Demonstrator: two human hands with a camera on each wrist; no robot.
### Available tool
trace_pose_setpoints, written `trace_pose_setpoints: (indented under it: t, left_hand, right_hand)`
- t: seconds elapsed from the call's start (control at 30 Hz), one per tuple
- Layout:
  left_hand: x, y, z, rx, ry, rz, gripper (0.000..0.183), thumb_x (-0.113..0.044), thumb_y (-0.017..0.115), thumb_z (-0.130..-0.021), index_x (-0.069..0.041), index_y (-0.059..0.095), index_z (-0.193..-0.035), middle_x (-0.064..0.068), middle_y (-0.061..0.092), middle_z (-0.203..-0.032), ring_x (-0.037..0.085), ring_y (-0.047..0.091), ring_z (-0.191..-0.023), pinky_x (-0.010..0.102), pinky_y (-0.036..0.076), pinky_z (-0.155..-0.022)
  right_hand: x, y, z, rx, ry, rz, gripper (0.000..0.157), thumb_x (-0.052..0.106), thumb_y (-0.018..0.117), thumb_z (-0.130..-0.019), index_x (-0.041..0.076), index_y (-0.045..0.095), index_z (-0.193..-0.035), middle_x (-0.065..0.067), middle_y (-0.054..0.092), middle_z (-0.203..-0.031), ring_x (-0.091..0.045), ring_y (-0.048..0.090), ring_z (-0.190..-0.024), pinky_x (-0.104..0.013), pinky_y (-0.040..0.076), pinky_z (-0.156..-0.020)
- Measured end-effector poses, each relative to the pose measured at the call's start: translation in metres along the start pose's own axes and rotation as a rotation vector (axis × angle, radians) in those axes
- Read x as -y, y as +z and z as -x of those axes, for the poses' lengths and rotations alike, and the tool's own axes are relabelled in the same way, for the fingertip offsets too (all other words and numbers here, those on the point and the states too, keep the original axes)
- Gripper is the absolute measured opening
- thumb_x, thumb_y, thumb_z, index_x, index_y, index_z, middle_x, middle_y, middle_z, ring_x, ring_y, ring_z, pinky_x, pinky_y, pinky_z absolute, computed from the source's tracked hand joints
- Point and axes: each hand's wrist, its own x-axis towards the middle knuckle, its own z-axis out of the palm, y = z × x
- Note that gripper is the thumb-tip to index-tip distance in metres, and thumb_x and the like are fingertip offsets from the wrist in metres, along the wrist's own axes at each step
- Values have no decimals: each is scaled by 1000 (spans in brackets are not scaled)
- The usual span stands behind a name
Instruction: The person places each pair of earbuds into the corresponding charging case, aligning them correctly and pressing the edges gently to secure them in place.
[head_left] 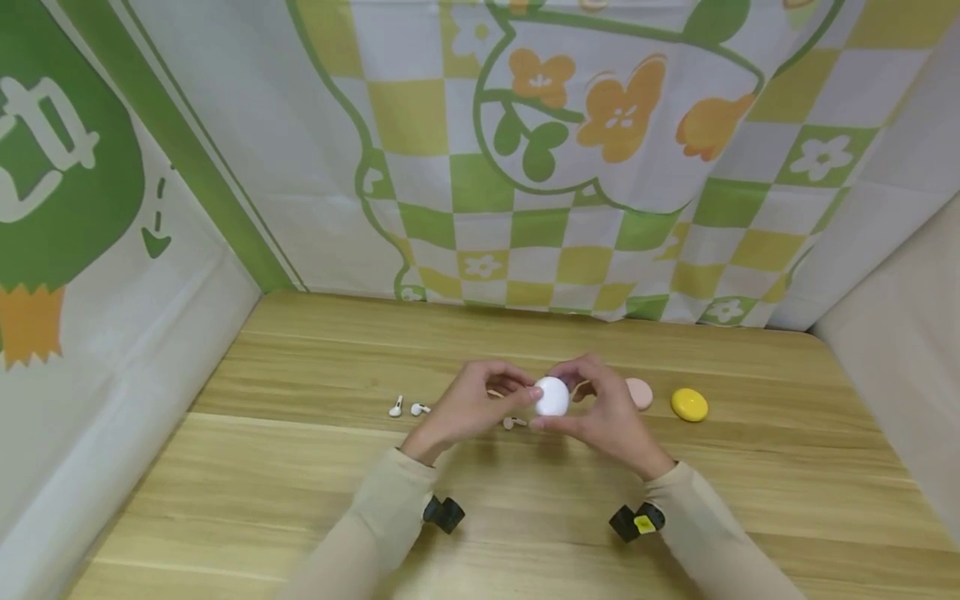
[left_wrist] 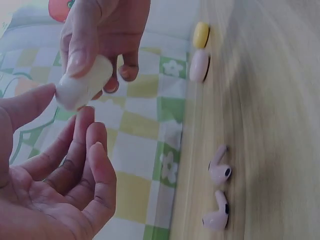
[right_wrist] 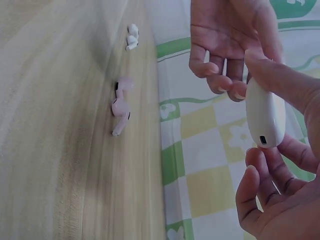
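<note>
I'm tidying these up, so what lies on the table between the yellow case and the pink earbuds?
The pink case lies between the yellow case and pink earbuds, in the left wrist view.

- White case (head_left: 552, 397): plain white, dark port (right_wrist: 263, 140).
- Pink case (head_left: 640, 393), at 3 o'clock of it: pale pink, plain.
- Yellow case (head_left: 689, 405), 3 o'clock, farther: bright yellow.
- White earbuds (head_left: 396, 407), 9 o'clock: white, dark marks.
- Pink earbuds (left_wrist: 217, 173), 8 o'clock: pale pink, black patches.
- Bench (head_left: 247, 492): yellow-brown, streaked wood grain.
- Backdrop (head_left: 480, 183), 12 o'clock: green, yellow, white checks; orange flowers.
- Sleeves (head_left: 697, 512): beige.
</note>
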Motion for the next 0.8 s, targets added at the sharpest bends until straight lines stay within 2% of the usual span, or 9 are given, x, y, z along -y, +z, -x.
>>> trace_pose_setpoints:
  t: [0.27,0.47,0.63,0.7,0.8]
  left_hand:
    - [-2,5,0,-39,0,-7,23,-26,72,-96,-6,74,-107,1,72,-96,18,66,-91,35,54,-79]
    - [-3,3,-1,-63,34,-14,23,-24,69,-98,-5,74,-110,4,72,-100,19,67,-92,33,56,-79]
    - [-3,4,-1,-61,90,4,22,-20,69,-99,-2,73,-112,9,73,-107,29,70,-94,32,58,-79]
    - [-4,5,-1,-68,116,0,22,-19,68,-99,-2,73,-113,9,73,-109,28,70,-95,32,58,-80]
    - [-5,7,-1,-89,135,-21,21,-19,69,-99,-4,73,-114,6,73,-107,19,68,-94,31,57,-82]
  right_hand:
    - [0,4,1,8,22,-2,51,17,94,-71,6,68,-113,-7,60,-106,-19,59,-90,-31,55,-73]
    - [-2,-5,0,82,184,-184,33,8,79,-90,2,66,-119,-11,66,-108,-23,63,-94,-28,58,-79]
    - [-3,-11,-1,145,291,-297,30,10,71,-97,-3,65,-123,-14,68,-112,-23,67,-98,-34,59,-83]
    - [-2,-13,-1,146,322,-341,30,8,69,-98,-5,63,-124,-16,67,-112,-22,69,-96,-34,59,-82]
    - [1,-13,0,135,350,-405,31,6,68,-98,-9,61,-123,-18,66,-113,-20,69,-95,-35,59,-82]
